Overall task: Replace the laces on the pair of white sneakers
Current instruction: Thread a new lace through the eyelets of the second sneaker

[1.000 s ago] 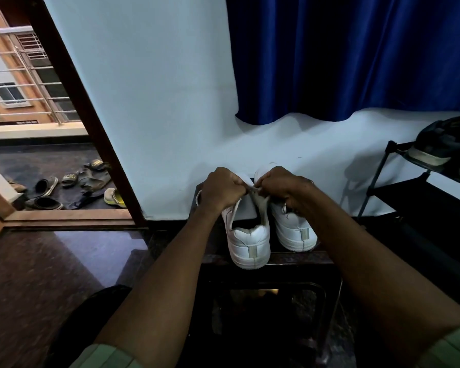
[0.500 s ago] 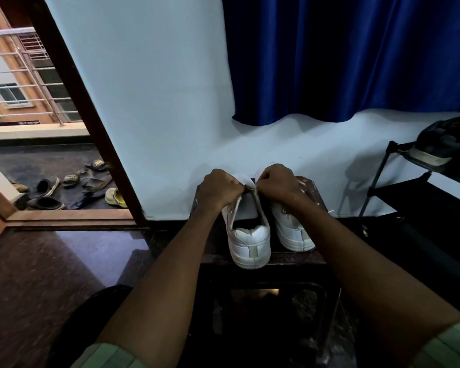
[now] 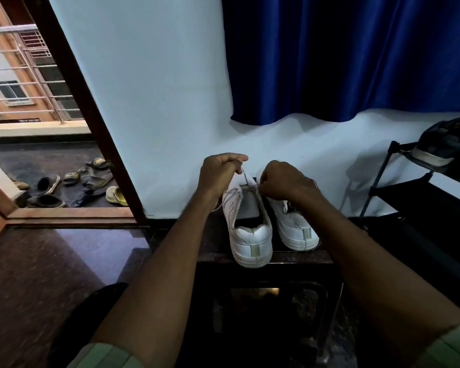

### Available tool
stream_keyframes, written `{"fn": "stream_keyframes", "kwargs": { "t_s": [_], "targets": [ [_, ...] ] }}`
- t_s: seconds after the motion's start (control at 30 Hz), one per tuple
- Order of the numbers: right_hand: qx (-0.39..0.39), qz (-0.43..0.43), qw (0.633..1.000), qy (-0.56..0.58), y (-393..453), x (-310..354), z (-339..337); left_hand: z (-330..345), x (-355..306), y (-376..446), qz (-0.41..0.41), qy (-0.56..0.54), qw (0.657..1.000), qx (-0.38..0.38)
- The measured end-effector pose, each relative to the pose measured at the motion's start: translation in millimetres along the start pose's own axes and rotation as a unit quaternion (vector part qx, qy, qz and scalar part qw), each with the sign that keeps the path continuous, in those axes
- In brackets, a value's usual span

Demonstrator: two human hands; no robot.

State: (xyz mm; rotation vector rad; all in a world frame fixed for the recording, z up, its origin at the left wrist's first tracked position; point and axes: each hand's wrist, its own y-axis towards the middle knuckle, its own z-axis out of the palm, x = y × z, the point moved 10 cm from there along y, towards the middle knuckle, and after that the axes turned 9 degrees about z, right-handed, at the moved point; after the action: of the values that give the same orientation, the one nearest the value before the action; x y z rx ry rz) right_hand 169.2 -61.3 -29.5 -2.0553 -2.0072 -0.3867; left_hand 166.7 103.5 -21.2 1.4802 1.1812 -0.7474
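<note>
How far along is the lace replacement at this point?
Early. Nothing looks finished. In hand: the left hand pulls a lace up from the left sneaker while the right hand pinches at its eyelets. The right sneaker remains untouched.

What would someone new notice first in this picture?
First, the two hands at centre: the left hand pulls a lace up from the nearer white sneaker, while the right hand pinches it at the eyelets. The second sneaker stands beside it on a dark table. A deep blue curtain hangs above.
</note>
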Motion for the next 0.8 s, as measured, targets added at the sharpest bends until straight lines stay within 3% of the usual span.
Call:
{"fn": "stream_keyframes", "kwargs": {
  "t_s": [0.1, 0.17, 0.23, 0.27, 0.3, 0.37, 0.4, 0.5, 0.53, 0.6, 0.67, 0.7, 0.73, 0.8],
  "targets": [
    [0.012, 0.005, 0.980, 0.201, -0.5, 5.1, -12.3, 2.1, 4.0, -0.1, -0.014, -0.027, 1.000, 0.008],
    [0.045, 0.059, 0.899, 0.432, -2.8, -3.8, -12.6, 0.5, 6.3, 0.9, -0.016, -0.033, 0.999, 0.005],
    [0.047, 0.110, 0.825, 0.552, -5.0, -18.9, -7.9, -1.3, 6.5, 1.7, -0.018, -0.051, 0.999, -0.008],
    [0.024, 0.104, 0.832, 0.544, -2.2, -24.6, -12.1, -1.8, 5.8, 2.0, -0.017, -0.063, 0.998, -0.016],
    [-0.013, 0.075, 0.870, 0.486, -0.1, -25.8, -21.3, -2.1, 4.5, 2.0, -0.016, -0.073, 0.997, -0.022],
    [-0.063, -0.007, 0.962, 0.267, 3.3, -14.0, -33.8, -1.8, 2.2, 2.0, -0.014, -0.082, 0.996, -0.029],
    [-0.052, -0.030, 0.986, 0.156, 2.7, -5.4, -29.9, -1.4, 1.9, 2.0, -0.013, -0.084, 0.996, -0.031],
    [-0.015, -0.033, 0.999, -0.007, 2.0, 3.4, -9.5, -1.8, -0.4, 0.3, -0.015, -0.092, 0.995, -0.036],
    [-0.030, -0.041, 0.999, 0.001, 0.7, 6.9, -11.0, -2.2, -1.2, -0.1, -0.016, -0.098, 0.994, -0.038],
    [-0.030, -0.040, 0.991, 0.125, -1.5, 8.5, -18.2, -3.0, -2.4, -0.4, -0.017, -0.108, 0.993, -0.037],
    [0.018, -0.011, 0.953, 0.303, -3.5, 2.2, -17.6, -3.3, -3.7, -0.6, -0.015, -0.112, 0.993, -0.036],
    [0.031, -0.003, 0.940, 0.341, -4.0, 0.1, -16.7, -3.1, -4.1, -0.8, -0.014, -0.113, 0.993, -0.035],
    [0.032, -0.006, 0.944, 0.327, -2.6, -0.5, -16.2, -2.5, -4.6, -0.8, -0.014, -0.116, 0.993, -0.035],
    [0.001, -0.019, 0.984, 0.177, 3.0, -2.9, -13.7, -1.5, -6.5, -1.2, -0.011, -0.121, 0.992, -0.035]
  ]
}}
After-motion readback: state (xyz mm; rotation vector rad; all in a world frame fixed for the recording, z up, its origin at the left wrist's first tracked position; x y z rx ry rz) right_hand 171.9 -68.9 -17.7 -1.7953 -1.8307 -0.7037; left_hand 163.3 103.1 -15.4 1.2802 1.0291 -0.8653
